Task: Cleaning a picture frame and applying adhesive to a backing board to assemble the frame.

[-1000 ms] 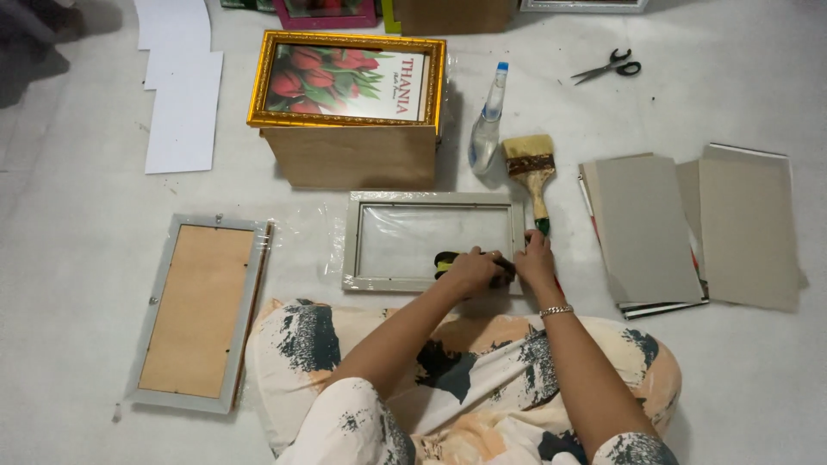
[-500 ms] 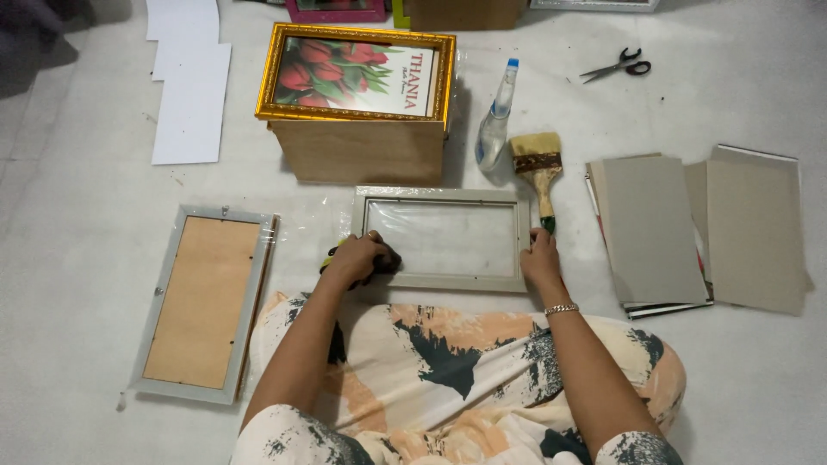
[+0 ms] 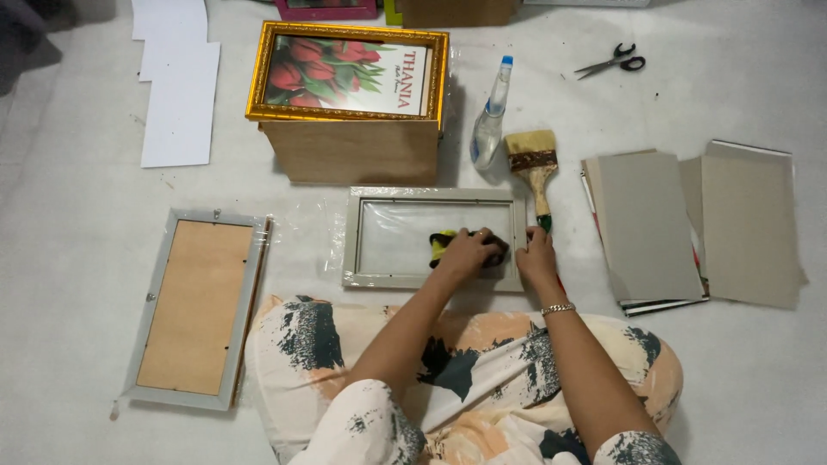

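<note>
Grey picture frame (image 3: pixel 435 278): lies flat on the white floor directly in front of the seated person's knees, glass pane up, clear wrap around its edges. Long axis runs left to right across the view; long sides parallel to the wooden box behind it.

Yellow and black cloth (image 3: pixel 444 244): on the glass, right of centre, mostly covered by the left hand.

Left hand (image 3: pixel 469 256): palm down on the cloth, fingers curled over it and pressing it to the glass; whether the cloth is gripped or only pushed flat cannot be told.

Right hand (image 3: pixel 536 257): rests on the frame's right edge, fingers together and bent over the rim, holding it in place. Bracelet at the wrist.

Paintbrush (image 3: pixel 533 168): just beside the frame's upper right corner, bristles away from the person, handle end near the right hand.

Spray bottle (image 3: pixel 488 131): lies left of the brush, nozzle pointing away.

Wooden box (image 3: pixel 349 148): behind the frame, carrying a gold framed tulip picture (image 3: pixel 348 76) on top.

Second frame (image 3: pixel 196 307): well to the left, back side up, brown backing board showing, long axis running away from the person.

Grey boards (image 3: pixel 693 226): stacked to the right.

Scissors (image 3: pixel 612 63): far right, at the back.

White sheets (image 3: pixel 177 90): far left, at the back
</note>
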